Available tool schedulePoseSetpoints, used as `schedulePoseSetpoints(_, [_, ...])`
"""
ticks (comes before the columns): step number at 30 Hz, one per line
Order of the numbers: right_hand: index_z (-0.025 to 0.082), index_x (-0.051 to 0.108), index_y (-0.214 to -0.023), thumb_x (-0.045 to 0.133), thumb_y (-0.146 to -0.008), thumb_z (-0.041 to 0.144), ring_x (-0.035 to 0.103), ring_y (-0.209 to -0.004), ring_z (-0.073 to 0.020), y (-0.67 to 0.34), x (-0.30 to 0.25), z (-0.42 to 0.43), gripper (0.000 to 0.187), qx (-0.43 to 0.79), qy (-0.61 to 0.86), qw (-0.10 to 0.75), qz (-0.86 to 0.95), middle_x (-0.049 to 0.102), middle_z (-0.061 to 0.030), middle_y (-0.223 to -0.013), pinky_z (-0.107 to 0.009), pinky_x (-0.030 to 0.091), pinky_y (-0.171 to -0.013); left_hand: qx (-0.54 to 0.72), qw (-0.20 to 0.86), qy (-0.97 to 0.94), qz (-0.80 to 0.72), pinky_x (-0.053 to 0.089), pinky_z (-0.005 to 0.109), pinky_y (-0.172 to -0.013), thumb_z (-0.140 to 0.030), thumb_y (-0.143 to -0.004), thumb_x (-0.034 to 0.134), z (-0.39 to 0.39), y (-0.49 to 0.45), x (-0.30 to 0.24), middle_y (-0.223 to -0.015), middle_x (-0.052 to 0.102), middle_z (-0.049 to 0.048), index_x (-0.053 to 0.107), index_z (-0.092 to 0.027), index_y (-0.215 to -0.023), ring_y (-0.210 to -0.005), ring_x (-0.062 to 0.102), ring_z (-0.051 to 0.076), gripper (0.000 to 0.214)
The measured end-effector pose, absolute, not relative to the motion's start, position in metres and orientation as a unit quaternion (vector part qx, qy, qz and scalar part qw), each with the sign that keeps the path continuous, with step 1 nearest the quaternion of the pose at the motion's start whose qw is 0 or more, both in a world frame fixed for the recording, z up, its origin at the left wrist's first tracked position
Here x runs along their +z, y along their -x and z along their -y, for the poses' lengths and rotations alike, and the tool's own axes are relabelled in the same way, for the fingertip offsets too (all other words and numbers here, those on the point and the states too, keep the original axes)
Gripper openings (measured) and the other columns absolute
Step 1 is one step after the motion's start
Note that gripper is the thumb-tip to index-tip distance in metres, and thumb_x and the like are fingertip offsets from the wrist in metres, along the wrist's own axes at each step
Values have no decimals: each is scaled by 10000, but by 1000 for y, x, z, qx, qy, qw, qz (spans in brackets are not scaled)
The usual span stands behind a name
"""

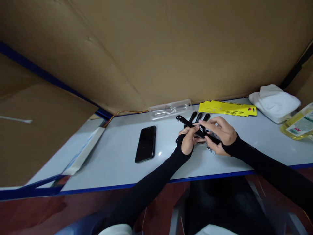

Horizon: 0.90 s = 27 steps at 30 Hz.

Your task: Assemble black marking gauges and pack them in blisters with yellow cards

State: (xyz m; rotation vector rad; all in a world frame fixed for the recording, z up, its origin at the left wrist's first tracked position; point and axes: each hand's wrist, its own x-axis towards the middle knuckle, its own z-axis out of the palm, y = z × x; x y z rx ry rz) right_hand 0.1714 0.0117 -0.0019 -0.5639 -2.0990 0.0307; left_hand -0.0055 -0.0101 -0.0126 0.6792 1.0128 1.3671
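Both hands are together over the right half of the table. My left hand (188,140) is closed around a long black tool (185,121) with a hole in its handle end and a small silver piece near its middle. The tool slants down to the right. My right hand (222,132) grips its lower right end, with the index finger stretched across toward the middle. Several more black handles (193,116) lie just behind the hands. Small shiny metal pieces (210,149) show beneath the right hand, partly hidden.
A black phone (146,143) lies left of the hands. Along the back are a clear plastic blister pack (171,109) and yellow printed cards (227,108). A white cloth bundle (275,102) and a bottle of yellow liquid (299,124) stand at right. Cardboard walls (156,49) enclose the table.
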Motion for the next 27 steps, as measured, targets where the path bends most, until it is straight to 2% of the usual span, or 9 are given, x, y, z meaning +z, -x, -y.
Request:
schedulePoseSetpoints(6, [200, 677, -977, 747, -812, 266, 616, -887, -263, -176, -6, -17, 191, 21, 235, 451, 861, 604, -98, -979, -385, 555, -670, 571, 611, -308, -453, 637, 318, -559, -371, -677, 861, 12, 2, -18, -675, 728, 52, 791, -92, -996, -665, 762, 254, 430])
schedulePoseSetpoints(10, [179, 643, -1220, 759, -862, 315, 650, -974, -268, -175, -4, -14, 401, 39, 242, 446, 861, 617, -144, -1139, -389, 600, -723, 578, 617, -302, -441, 661, 377, -624, -362, -692, 848, 10, 6, -17, -716, 749, 74, 787, -96, -1013, -732, 787, 296, 421])
schedulePoseSetpoints(13, [207, 670, -948, 789, -870, 281, 628, -829, -224, -173, -3, -12, 160, 41, 197, 472, 859, 627, -86, -942, -355, 576, -671, 589, 619, -296, -427, 673, 414, -679, -361, -700, 849, 9, 10, -16, -765, 768, 92, 775, -89, -1049, -800, 796, 318, 448])
schedulePoseSetpoints(15, [217, 645, -833, 802, -861, 257, 597, -750, -197, -172, -3, -11, 165, 65, 187, 493, 847, 592, -46, -841, -340, 568, -652, 592, 620, -293, -424, 671, 404, -660, -364, -700, 849, 9, 10, -16, -762, 769, 93, 772, -88, -1053, -797, 796, 321, 454])
schedulePoseSetpoints(17, [207, 701, -972, 800, -861, 263, 621, -808, -210, -172, -3, -11, 159, 77, 212, 488, 843, 614, -71, -938, -353, 588, -680, 591, 622, -292, -424, 660, 380, -618, -363, -693, 851, 9, 9, -17, -761, 771, 93, 772, -89, -1049, -769, 795, 317, 456])
schedulePoseSetpoints(19, [190, 716, -1151, 800, -863, 292, 640, -907, -241, -173, -4, -12, 317, 66, 231, 466, 852, 627, -120, -1088, -369, 596, -699, 588, 623, -294, -424, 642, 345, -580, -361, -682, 856, 10, 7, -17, -761, 772, 94, 773, -88, -1034, -736, 790, 303, 453])
schedulePoseSetpoints(22, [198, 713, -897, 843, -842, 327, 603, -812, -215, -175, -7, -15, 191, 45, 227, 461, 857, 624, -83, -939, -347, 551, -650, 583, 620, -299, -432, 607, 286, -537, -368, -688, 850, 11, 6, -17, -722, 758, 79, 780, -88, -1041, -701, 784, 278, 456])
schedulePoseSetpoints(24, [209, 641, -761, 882, -816, 360, 554, -703, -179, -175, -8, -16, 289, 41, 238, 485, 840, 575, -32, -807, -329, 515, -612, 580, 620, -296, -436, 591, 266, -520, -368, -693, 838, 11, 6, -16, -717, 755, 75, 780, -95, -1057, -706, 787, 277, 459])
schedulePoseSetpoints(27, [193, 701, -1018, 882, -815, 399, 612, -775, -196, -173, -6, -14, 341, 44, 262, 481, 836, 631, -78, -968, -325, 541, -624, 582, 625, -288, -432, 628, 322, -565, -349, -690, 829, 10, 7, -13, -763, 771, 92, 771, -94, -1072, -752, 795, 305, 463])
